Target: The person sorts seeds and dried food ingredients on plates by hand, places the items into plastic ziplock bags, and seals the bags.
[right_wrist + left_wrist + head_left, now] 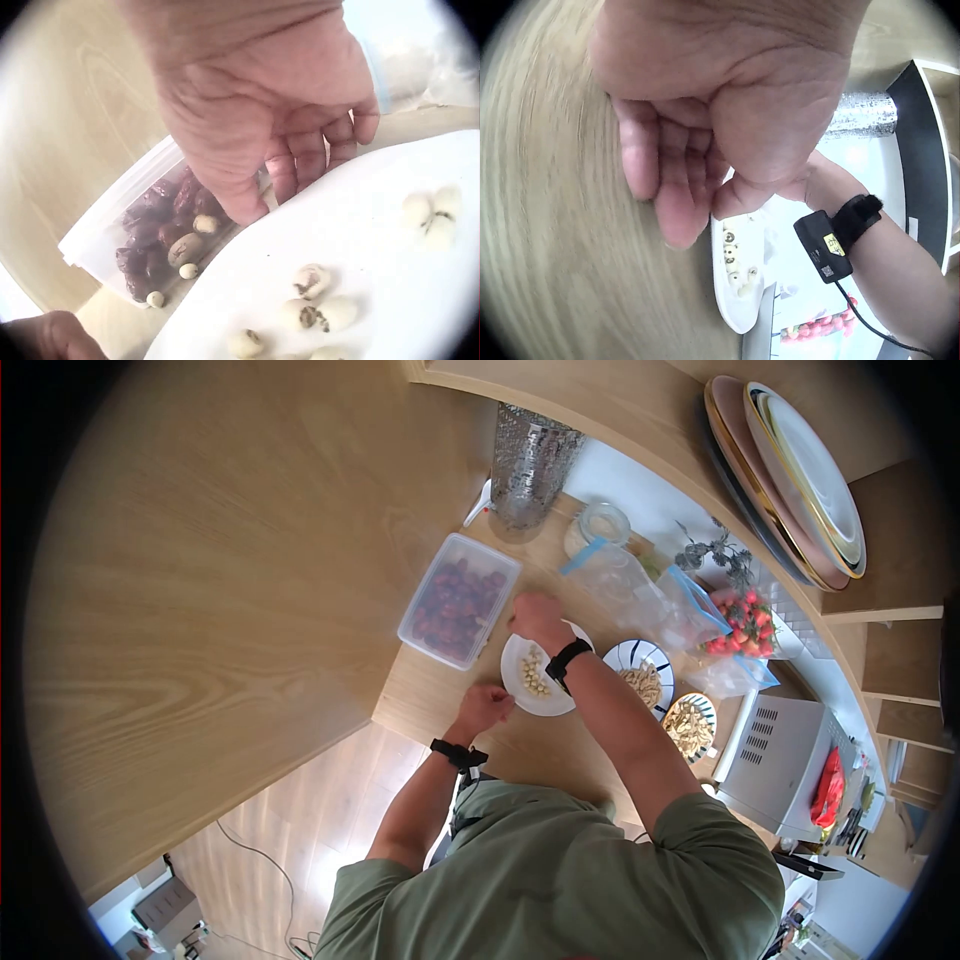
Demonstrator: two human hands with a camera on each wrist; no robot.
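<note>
The white plate point(548, 705) holds pale round seeds point(533, 672), some with dark marks in the right wrist view. My left hand point(485, 708), fingers loosely bent, is at the plate's near left rim; whether it touches the rim is unclear. My right hand point(540, 618) is at the far rim, beside a clear box point(412, 622) of dark red dates point(455, 605). In the right wrist view its thumb point(244, 204) and bent fingers point(307, 161) stand apart; their tips are partly hidden. Several pale seeds point(188, 271) lie between plate and box.
Right of the plate are a blue-striped plate point(660, 657) and a bowl point(712, 720) of pale pieces. Behind stand clear bags point(625, 585), a glass jar point(604, 522) and a silvery cylinder point(530, 470). A bag of red fruit point(745, 625) and a white appliance point(775, 760) are at the right.
</note>
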